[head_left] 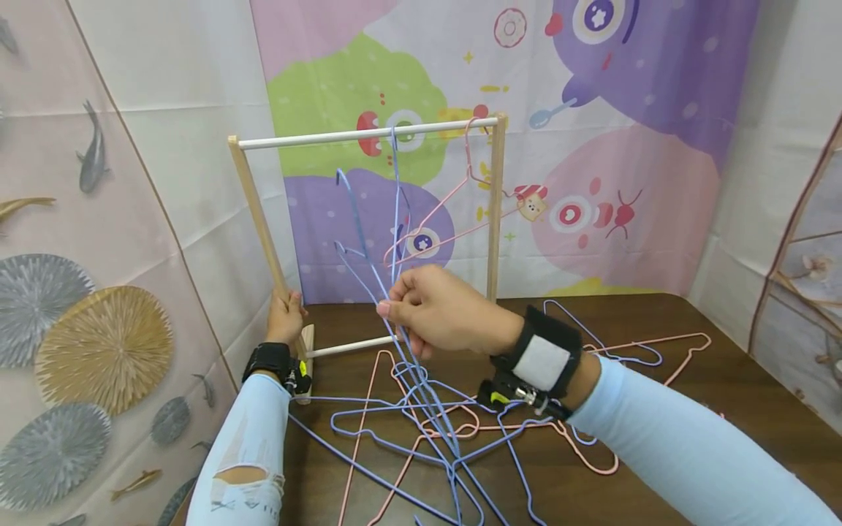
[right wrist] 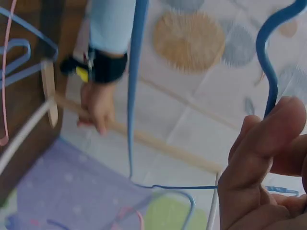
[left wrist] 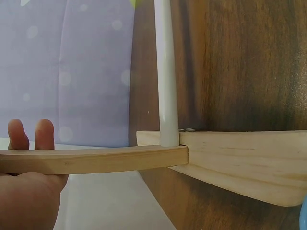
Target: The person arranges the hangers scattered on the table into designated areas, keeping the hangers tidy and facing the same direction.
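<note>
The most likely trouble is snagging: the right grip pinches a blue hanger above the table, just before the rack, and its wire runs down across a heap of blue and pink hangers; overlapping bars could catch and drag others along. A fingertip pinch on thin wire could also let it twist. The left grip is wrapped round the near post, so a sharp tug while that hold slackens might tip the light-looking frame. The hung blue hanger, close behind, could be knocked along the smooth white rail; a pink hanger hangs at its far end.

The table is dark, wood-grained. Behind hangs a cartoon-monster cloth; pale printed sheets cover both sides.
</note>
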The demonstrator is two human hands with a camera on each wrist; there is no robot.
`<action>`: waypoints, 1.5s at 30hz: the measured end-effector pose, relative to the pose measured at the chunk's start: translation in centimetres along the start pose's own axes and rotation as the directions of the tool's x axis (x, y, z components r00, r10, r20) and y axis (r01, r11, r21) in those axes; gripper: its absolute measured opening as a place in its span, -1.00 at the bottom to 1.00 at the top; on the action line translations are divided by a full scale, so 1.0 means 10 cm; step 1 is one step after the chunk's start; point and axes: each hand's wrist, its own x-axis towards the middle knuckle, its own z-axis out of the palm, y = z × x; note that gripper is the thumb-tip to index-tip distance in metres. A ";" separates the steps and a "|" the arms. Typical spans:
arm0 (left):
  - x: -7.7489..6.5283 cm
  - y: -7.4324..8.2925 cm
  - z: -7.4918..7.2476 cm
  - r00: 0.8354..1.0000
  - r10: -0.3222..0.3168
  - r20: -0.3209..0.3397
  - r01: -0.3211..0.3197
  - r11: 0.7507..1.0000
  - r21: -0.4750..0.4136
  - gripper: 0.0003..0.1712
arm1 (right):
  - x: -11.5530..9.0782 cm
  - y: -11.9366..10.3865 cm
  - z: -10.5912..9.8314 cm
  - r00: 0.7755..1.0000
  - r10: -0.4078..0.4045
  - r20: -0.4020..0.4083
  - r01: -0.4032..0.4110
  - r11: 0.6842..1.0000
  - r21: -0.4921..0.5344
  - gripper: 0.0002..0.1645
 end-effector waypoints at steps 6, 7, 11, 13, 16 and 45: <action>-0.02 -0.01 -0.02 1.000 0.017 0.017 -0.017 0.998 0.053 -0.78 | 0.53 -0.13 -0.20 0.989 0.016 -0.145 -0.019 1.000 -0.023 -0.69; -0.02 -0.01 -0.02 1.000 0.019 0.020 -0.020 0.998 0.055 -0.77 | 0.61 -0.14 -0.23 0.985 0.022 -0.171 -0.027 0.999 -0.028 -0.69; -0.02 -0.01 -0.01 0.999 0.022 0.025 -0.023 0.997 0.068 -0.77 | 0.91 -0.15 -0.38 0.966 0.040 -0.254 -0.056 0.997 -0.054 -0.61; -0.02 -0.03 -0.01 1.000 0.019 0.024 -0.021 0.997 0.072 -0.76 | 1.01 -0.14 -0.43 0.959 0.047 -0.278 -0.070 0.995 -0.072 -0.57; -0.01 -0.05 0.00 0.999 0.023 0.026 -0.024 0.997 0.075 -0.77 | 1.10 -0.12 -0.48 0.953 0.067 -0.295 -0.090 0.994 -0.066 -0.52; 0.00 -0.01 -0.01 1.000 -0.009 -0.003 0.009 1.000 -0.008 -0.83 | 1.25 0.12 -0.56 0.920 0.296 -0.258 -0.183 0.905 0.383 -0.59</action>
